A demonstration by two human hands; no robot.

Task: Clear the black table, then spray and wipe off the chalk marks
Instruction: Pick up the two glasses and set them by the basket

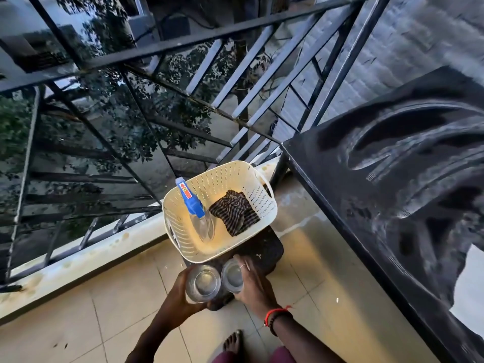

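Observation:
The black table (392,184) fills the right side, its top smeared with white chalk marks (408,142). My left hand (180,297) grips a clear drinking glass (203,282). My right hand (251,284) grips a second clear glass (231,277). Both glasses are held side by side over a low black stool (264,250). On the stool stands a cream perforated basket (183,226). Inside it lie a spray bottle (195,208) with a blue head and a dark striped cloth (234,212).
A black metal railing (157,106) runs along the balcony edge behind the basket, above a pale kerb (78,260). The floor is beige tile (104,323). My bare foot (233,341) stands near the bottom of the view.

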